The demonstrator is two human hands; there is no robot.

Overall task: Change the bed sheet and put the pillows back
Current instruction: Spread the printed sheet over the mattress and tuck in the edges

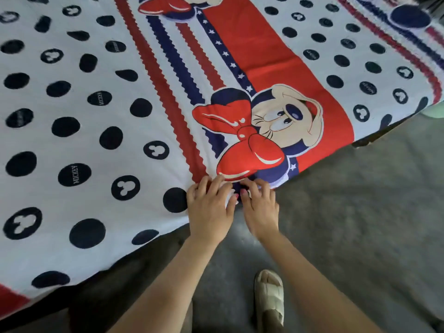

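Left hand [208, 207] and right hand [258, 207] lie side by side at the near edge of the bed sheet [96, 116], fingers curled and pinching a small fold of cloth at the hem. The sheet is spread flat over the bed; its red band [259, 56] and zigzag stripes run from the hands toward the upper middle of the view, marking the long axis. White fields on both sides carry dark navy dots, some lettered "MICKEY". 2 cartoon mouse figures with red bows sit on the band. Below: grey floor [360, 200], 1 pale sandal [269, 296].
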